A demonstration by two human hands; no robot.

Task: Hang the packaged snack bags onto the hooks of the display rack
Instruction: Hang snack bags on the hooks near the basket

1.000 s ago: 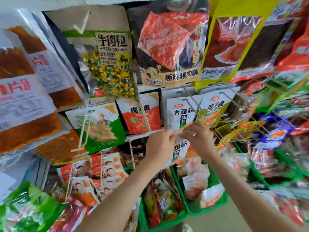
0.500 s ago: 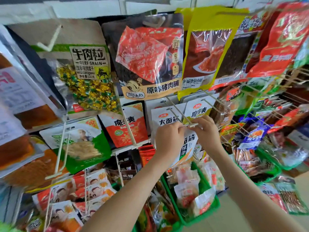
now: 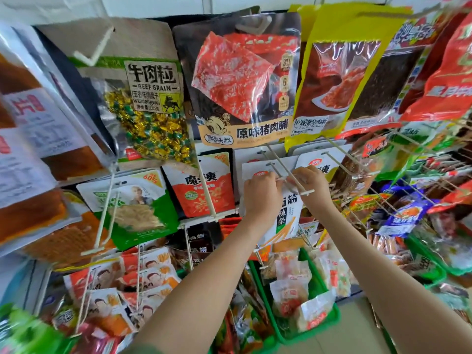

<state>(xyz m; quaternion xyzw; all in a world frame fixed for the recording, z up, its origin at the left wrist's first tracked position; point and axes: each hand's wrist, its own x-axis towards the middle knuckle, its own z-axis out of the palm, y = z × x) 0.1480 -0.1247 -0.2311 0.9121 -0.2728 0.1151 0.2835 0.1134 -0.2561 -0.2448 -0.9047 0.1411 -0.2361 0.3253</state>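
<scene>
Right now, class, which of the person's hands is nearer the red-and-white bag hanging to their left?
Left. The left hand, gripping the white snack bag, sits just right of the red-and-white bag; the right hand is farther right, across the hook.

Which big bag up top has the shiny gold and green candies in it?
The brown BEEF GRAIN bag; the black bag and yellow bag beside it show red meat.

Up-left of the left hand [image 3: 260, 192], kraft bag [image 3: 143, 98]: "牛肉粒 BEEF GRAIN"; above it, dark bag [image 3: 245, 85]: "原味猪肉脯"; left of it, red bag [image 3: 201, 190]: "魔芋爽"; beneath it, white bag [image 3: 287, 215]: "辣条".
</scene>
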